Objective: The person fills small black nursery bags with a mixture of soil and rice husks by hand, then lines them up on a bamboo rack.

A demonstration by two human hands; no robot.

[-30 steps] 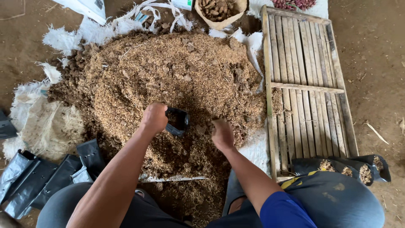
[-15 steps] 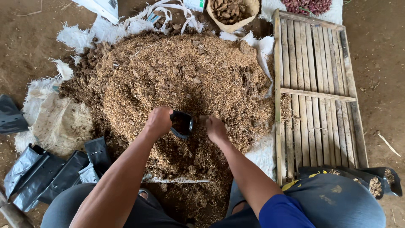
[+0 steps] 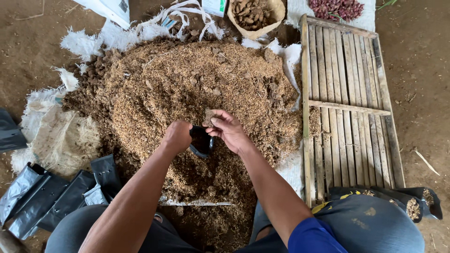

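One small black grow bag (image 3: 201,142) in hand: left hand (image 3: 177,137) grips its rim, right hand (image 3: 228,128) pinches a soil clod (image 3: 209,116) above its mouth. Filled bags (image 3: 412,204) lie right of the hands, empty bags (image 3: 56,197) left; fill level hidden

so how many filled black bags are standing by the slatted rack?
2: one filled black bag at the rack's near end, another just right of it. More may be hidden behind the person's knee.
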